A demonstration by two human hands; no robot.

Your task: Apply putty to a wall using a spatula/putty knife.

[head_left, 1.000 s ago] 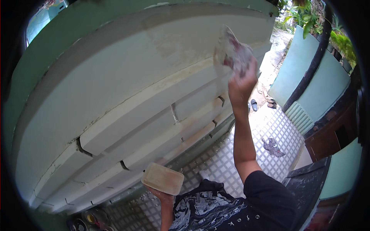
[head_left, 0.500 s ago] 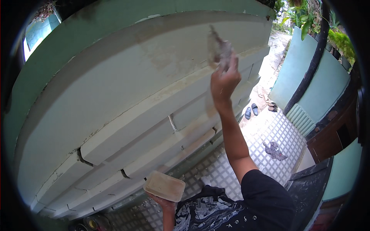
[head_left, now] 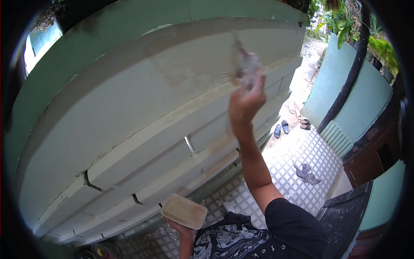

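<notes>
My right hand [head_left: 246, 105] is raised against the upper part of the pale wall [head_left: 125, 86]. Its fingers close around a whitish, smeared, scraper-like tool [head_left: 248, 69], blurred by motion, with a dark thin end lying along the wall face. A damp, brownish patch [head_left: 177, 71] marks the wall to the left of it. Low down in front of my body, my left hand [head_left: 184, 228] supports a shallow beige rectangular plastic container [head_left: 185, 211] from below; most of its fingers are hidden under it.
Stepped ledges [head_left: 142, 155] with dark gaps run along the lower wall. Behind me on the right, a crumpled cloth [head_left: 307, 173] lies on the tiled floor [head_left: 293, 151], and sandals [head_left: 281, 128] stand farther off. A dark pole [head_left: 347, 86] leans by a light green wall [head_left: 368, 97].
My right hand and the tool have shifted slightly left and down along the wall. My left hand still holds the container in nearly the same place.
</notes>
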